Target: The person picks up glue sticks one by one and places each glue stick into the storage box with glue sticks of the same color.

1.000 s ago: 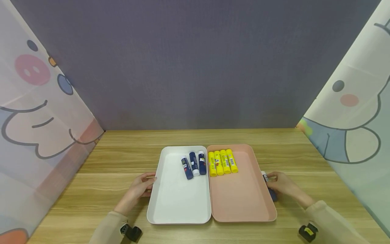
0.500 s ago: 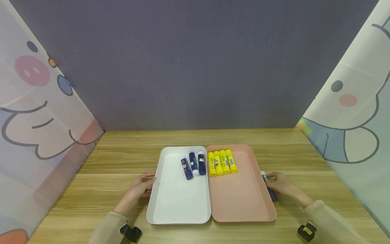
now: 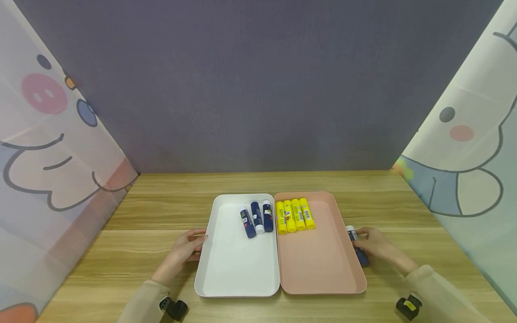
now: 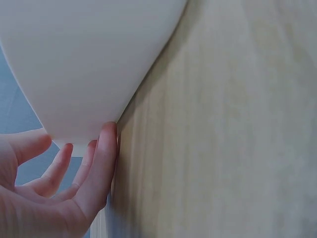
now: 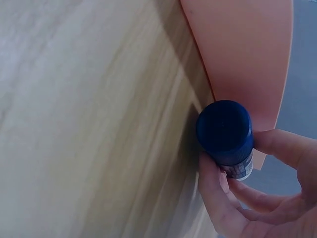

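Observation:
To the right of the pink tray (image 3: 319,264), my right hand (image 3: 373,244) pinches a dark blue glue stick (image 3: 362,257) with a white cap. In the right wrist view, this glue stick (image 5: 225,130) shows its blue end, with the thumb on one side and fingers on the other. My left hand (image 3: 186,246) touches the outer left wall of the white tray (image 3: 236,269). In the left wrist view, the fingers (image 4: 101,158) lie extended against the tray wall (image 4: 89,64), and the thumb meets its rim. No separate item shows in the left hand.
Three dark blue glue sticks (image 3: 257,217) lie in the white tray's upper right. Several yellow glue sticks (image 3: 298,214) lie side by side in the pink tray's upper left. The trays adjoin on a wooden table (image 3: 121,233). A grey panel (image 3: 258,89) stands behind.
The held blue glue stick has shifted slightly away from the pink tray's wall, showing a little more of itself. My left hand and both trays stay practically where they were.

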Tool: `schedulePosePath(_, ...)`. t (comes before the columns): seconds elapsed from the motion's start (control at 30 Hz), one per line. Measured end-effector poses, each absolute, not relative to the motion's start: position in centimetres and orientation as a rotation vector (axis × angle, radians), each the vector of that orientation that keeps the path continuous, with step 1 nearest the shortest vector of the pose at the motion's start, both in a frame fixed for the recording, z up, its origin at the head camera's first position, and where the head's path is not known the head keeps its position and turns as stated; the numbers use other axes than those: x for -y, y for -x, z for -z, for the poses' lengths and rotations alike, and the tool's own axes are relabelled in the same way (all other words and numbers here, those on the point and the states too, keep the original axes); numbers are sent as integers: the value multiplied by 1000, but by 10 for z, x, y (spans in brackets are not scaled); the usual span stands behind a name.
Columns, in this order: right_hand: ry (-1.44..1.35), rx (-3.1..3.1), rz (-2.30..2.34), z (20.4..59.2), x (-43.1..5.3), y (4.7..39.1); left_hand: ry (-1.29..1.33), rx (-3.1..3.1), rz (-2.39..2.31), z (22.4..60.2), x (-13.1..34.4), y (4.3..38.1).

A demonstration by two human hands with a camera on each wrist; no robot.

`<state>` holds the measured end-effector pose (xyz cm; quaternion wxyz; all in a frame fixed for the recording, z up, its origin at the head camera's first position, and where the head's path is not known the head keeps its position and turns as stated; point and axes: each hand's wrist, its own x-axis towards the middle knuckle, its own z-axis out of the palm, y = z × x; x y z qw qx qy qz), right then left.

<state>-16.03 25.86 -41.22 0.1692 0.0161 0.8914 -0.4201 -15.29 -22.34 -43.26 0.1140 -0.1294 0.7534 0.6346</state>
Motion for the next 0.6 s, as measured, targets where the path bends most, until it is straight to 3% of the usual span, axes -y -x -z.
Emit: schedulePosePath(0.6,-72,-2528,1168,393,-263,163,371,-2220,-1853,432,223,153)
